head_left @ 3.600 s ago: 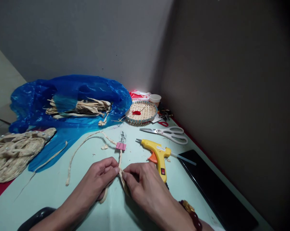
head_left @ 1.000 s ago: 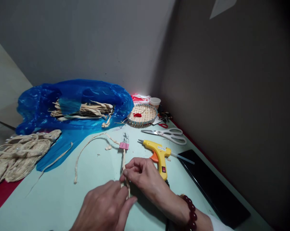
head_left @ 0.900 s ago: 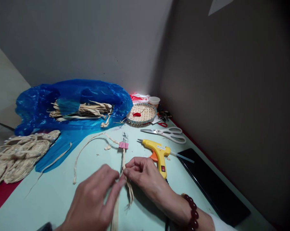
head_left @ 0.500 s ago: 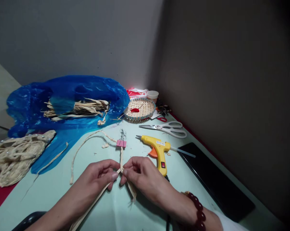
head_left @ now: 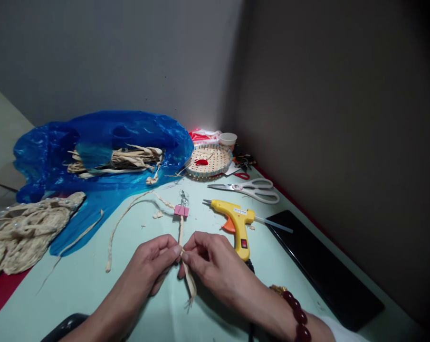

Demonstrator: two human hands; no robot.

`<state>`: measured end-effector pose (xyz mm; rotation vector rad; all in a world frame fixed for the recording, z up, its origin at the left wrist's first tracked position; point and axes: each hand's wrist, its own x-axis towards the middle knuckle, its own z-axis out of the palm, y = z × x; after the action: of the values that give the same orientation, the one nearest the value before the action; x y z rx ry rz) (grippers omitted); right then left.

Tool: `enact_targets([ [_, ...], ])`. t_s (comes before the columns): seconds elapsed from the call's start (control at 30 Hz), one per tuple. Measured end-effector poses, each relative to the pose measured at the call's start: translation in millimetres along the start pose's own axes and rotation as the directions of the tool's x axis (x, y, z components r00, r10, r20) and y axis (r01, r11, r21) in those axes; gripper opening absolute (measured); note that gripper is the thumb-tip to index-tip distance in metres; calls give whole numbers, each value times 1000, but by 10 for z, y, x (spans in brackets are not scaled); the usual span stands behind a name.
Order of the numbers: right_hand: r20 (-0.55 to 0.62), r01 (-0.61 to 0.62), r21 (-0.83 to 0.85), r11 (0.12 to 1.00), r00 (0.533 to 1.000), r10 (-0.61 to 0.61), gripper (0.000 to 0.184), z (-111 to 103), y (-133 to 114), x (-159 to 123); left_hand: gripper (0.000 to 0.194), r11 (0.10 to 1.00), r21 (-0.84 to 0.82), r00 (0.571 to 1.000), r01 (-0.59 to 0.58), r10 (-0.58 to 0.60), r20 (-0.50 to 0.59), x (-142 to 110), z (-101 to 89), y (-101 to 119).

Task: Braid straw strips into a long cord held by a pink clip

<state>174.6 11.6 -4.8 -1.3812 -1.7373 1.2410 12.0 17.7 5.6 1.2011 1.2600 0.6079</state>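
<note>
A pale plaited cord of dried plant fibre [head_left: 181, 229] runs toward me from a pink binder clip [head_left: 181, 211] fixed on the table. My left hand [head_left: 161, 261] pinches the cord's near end between thumb and forefinger. Right beside it, my right hand [head_left: 204, 256] also closes on the fibre strands, its fingertips touching those of the left. A loose strand end [head_left: 190, 285] with a frayed tip hangs below the fingers. Beyond the clip, more finished cord [head_left: 124, 217] curves left and back toward me.
To the right lie a yellow glue gun [head_left: 238, 221], white-handled scissors [head_left: 253, 189] and a black flat slab [head_left: 321, 266]. A woven basket [head_left: 215, 166] stands behind. On the left are a blue plastic bag [head_left: 129, 126] with fibre bundles [head_left: 136, 159] and a woven fibre piece [head_left: 33, 232].
The left thumb has moved right, closing against the right fingertips. The strand that trailed under my left wrist no longer shows, and the hanging strand has swung slightly left.
</note>
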Motion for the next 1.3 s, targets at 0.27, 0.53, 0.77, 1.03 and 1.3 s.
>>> enact_targets([
  [0.27, -102, 58, -311, 949, 990, -93, 20, -93, -133, -128, 29, 999, 38, 1000, 11, -10, -17, 16, -47, -17],
  [0.53, 98, 459, -582, 671, 859, -503, 16, 54, -69, -209, 29, 999, 43, 1000, -3, 4, -24, -30, -14, 26],
  [0.77, 227, 600, -687, 410, 713, -663, 24, 143, -33, -214, 25, 988, -143, 998, 57, -52, 41, -11, -45, -18],
  [1.03, 52, 552, -606, 573, 747, -663, 15, 124, -114, -221, 27, 990, -136, 999, 46, -48, -14, -28, -28, 2],
  [1.3, -51, 99, 29, 995, 994, -97, 9, -23, -135, -91, 24, 991, -130, 996, 40, -29, 87, -7, -83, -18],
])
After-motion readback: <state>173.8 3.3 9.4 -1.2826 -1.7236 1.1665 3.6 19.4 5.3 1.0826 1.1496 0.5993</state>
